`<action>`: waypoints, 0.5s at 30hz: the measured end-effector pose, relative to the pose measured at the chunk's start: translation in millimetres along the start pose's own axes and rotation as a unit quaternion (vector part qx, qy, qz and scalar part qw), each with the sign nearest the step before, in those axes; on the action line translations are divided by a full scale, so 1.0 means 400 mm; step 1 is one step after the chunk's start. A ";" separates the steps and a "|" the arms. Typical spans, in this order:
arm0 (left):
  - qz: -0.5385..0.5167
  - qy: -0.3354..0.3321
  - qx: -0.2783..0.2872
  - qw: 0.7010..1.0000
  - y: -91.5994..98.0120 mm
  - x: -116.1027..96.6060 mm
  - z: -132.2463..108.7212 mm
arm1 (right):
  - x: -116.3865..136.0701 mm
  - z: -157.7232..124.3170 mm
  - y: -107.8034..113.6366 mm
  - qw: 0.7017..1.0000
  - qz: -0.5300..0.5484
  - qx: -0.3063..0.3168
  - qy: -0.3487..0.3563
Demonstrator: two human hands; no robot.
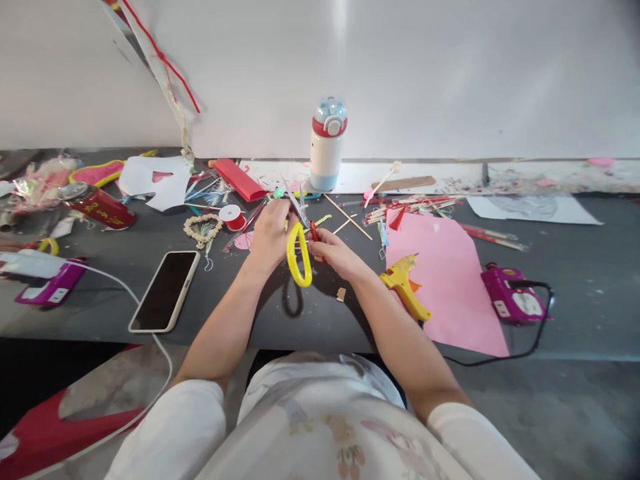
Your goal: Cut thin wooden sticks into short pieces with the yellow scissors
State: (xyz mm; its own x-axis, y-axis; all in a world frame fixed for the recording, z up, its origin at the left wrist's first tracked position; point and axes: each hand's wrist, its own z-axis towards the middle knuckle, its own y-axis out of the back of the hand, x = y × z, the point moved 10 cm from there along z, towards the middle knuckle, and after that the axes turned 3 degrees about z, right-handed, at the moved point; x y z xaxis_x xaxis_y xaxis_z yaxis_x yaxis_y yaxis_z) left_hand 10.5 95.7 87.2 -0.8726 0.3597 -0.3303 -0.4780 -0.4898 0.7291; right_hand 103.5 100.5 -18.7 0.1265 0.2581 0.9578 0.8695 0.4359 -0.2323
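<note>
A pair of scissors (299, 257) is held up over the grey table, its blades pointing away and apart. One yellow handle loop hangs free towards me. My right hand (336, 252) is closed around a red part beside that loop, which looks like the other handle. Just left of the blades, my left hand (273, 230) has its fingers curled in; what they pinch is hidden. Beyond the hands lie wooden sticks (353, 219) and a bright green scrap (279, 193). A small tan piece (341, 294) lies on the table below my right wrist.
A bottle (327, 150) stands at the back. To the right are pink paper (455, 300), a yellow glue gun (407, 287) and a purple box (515, 293) with a black cable. On the left are a phone (164, 293), a red can (100, 207) and a thread spool (232, 217).
</note>
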 end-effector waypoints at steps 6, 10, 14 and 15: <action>0.048 -0.040 0.027 0.998 -0.012 -0.024 0.000 | 0.015 -0.001 -0.004 0.999 -0.035 0.001 0.026; 0.061 -0.042 0.050 0.996 -0.023 -0.025 -0.002 | 0.018 0.003 0.007 0.997 -0.069 -0.010 0.032; 0.072 -0.058 0.046 0.995 -0.026 -0.027 -0.005 | 0.019 0.002 -0.003 0.998 -0.038 0.026 0.039; 0.072 -0.063 0.043 0.994 -0.027 -0.028 -0.005 | 0.019 0.002 -0.008 0.998 -0.019 0.038 0.042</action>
State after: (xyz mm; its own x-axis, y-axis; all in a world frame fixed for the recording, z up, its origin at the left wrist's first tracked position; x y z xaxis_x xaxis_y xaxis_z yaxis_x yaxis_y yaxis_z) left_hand 25.2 95.3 81.8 -0.9089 0.3910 -0.1449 -0.3342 -0.4754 0.8138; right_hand 101.3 101.5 -10.6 0.1356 0.1680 0.9764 0.8361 0.5094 -0.2037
